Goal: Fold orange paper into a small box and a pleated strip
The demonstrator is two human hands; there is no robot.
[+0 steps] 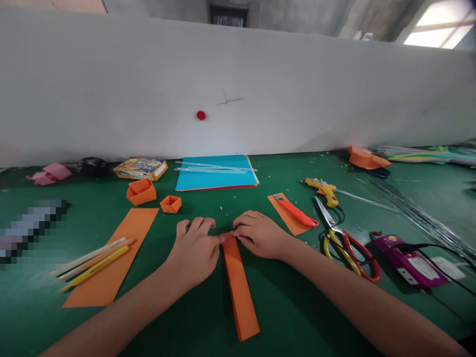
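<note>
A folded strip of orange paper [241, 292] lies lengthwise on the green table, its near end toward me. At its far end, my left hand [197, 248] pinches the left corner between thumb and forefinger, the other fingers raised and curled. My right hand [258, 234] has its fingertips closed on the right corner of that same end. To the left, a flat orange sheet [126, 248] bears several pencils or pens [96, 265]. Beyond my left hand stand a small folded orange paper ring [171, 204] and a larger one [141, 191].
Right of my hands are an orange-handled cutter [295, 210] on orange paper, scissors [345, 243], a yellow glue gun [323, 189] and a purple corded box [411, 260]. Blue sheets [215, 181] with clear sticks lie at the back, beside a colourful box [141, 168]. A white wall [148, 89] stands behind.
</note>
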